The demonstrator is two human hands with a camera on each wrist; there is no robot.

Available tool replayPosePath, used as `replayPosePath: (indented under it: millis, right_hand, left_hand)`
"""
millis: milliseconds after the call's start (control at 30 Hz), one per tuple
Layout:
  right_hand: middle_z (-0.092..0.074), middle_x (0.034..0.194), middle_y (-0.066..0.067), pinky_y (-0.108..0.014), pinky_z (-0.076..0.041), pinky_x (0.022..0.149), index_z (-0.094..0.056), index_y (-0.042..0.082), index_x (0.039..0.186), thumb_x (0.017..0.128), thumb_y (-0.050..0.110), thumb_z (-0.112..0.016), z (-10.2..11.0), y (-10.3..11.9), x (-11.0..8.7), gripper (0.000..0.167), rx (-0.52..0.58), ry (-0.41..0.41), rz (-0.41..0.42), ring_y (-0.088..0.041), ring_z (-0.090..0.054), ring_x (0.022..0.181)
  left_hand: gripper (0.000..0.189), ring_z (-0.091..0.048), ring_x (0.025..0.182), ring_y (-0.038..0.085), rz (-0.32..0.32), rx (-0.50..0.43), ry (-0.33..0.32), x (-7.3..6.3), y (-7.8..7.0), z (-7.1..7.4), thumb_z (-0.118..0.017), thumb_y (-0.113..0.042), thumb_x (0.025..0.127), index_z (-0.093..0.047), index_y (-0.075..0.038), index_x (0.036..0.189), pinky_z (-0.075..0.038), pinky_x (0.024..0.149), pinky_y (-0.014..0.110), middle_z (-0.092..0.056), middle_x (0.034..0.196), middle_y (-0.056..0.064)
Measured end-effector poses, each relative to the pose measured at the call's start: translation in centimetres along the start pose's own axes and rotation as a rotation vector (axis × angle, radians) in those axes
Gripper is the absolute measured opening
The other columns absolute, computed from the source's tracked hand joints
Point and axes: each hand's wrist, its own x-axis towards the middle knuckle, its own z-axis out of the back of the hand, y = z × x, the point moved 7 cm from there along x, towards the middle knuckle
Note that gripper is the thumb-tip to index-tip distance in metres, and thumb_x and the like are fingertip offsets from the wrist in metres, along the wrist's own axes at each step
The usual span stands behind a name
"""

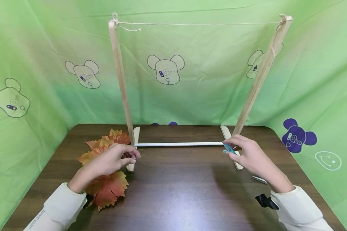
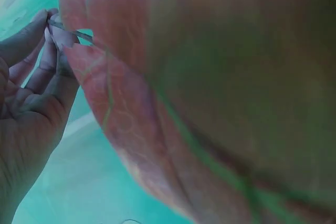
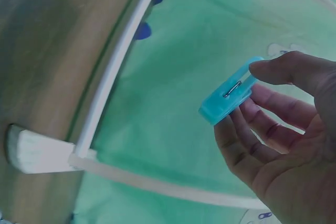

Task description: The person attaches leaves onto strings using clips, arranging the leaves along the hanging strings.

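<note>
My left hand [image 1: 115, 158] pinches a thin stem [image 2: 84, 36] between thumb and fingertips. In the left wrist view that stem runs to a large red maple leaf [image 2: 126, 98] with green veins, close to the camera. Other orange and yellow maple leaves [image 1: 99, 144] lie on the left of the table, partly covered by that hand. A blue clothespin [image 3: 228, 93] is held by my right hand [image 1: 247, 152] between thumb and fingers, near the foot of the right wooden post. Its metal spring shows in the right wrist view, and it clips nothing there.
A wooden frame stands on the table [image 1: 173, 189], with a left post [image 1: 122, 80], a right post [image 1: 258, 81] and a white crossbar [image 1: 179, 144] low between them. Twine [image 1: 199, 24] stretches between the post tops. A small slim thing [image 1: 259, 180] lies beside my right wrist.
</note>
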Motion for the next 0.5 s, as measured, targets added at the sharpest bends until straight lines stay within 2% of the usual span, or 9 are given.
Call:
replayPosePath:
  millis: [233,400,500]
  right_hand:
    - [-0.074,0.103,-0.003,-0.019,-0.057,0.076,-0.076,0.005,0.116,0.084,-0.003,-0.082,0.7,1.1,1.9,0.033,0.093,0.032,-0.054,-0.004,-0.067,0.087]
    - [-0.075,0.105,-0.003,-0.013,-0.055,0.077,-0.076,0.007,0.118,0.088,-0.003,-0.078,1.4,2.2,3.1,0.032,0.188,0.044,-0.034,0.004,-0.065,0.091]
    - [-0.074,0.107,-0.003,-0.012,-0.056,0.079,-0.075,0.007,0.120,0.090,-0.004,-0.075,1.7,2.8,3.8,0.031,0.262,0.062,-0.021,0.002,-0.067,0.094]
  left_hand:
    - [0.014,-0.066,0.082,0.010,0.024,-0.007,-0.053,0.8,-2.0,1.2,-0.071,-0.004,0.098,-0.076,-0.009,0.109,-0.055,0.070,0.023,-0.072,0.089,-0.005]
    - [0.014,-0.066,0.082,0.012,0.026,-0.019,-0.104,1.6,-3.1,1.9,-0.072,-0.003,0.097,-0.076,-0.009,0.109,-0.055,0.072,0.025,-0.073,0.089,-0.003]
    - [0.014,-0.066,0.084,0.011,0.030,-0.022,-0.159,2.2,-3.6,2.3,-0.073,-0.003,0.096,-0.077,-0.010,0.108,-0.056,0.075,0.026,-0.074,0.091,-0.001]
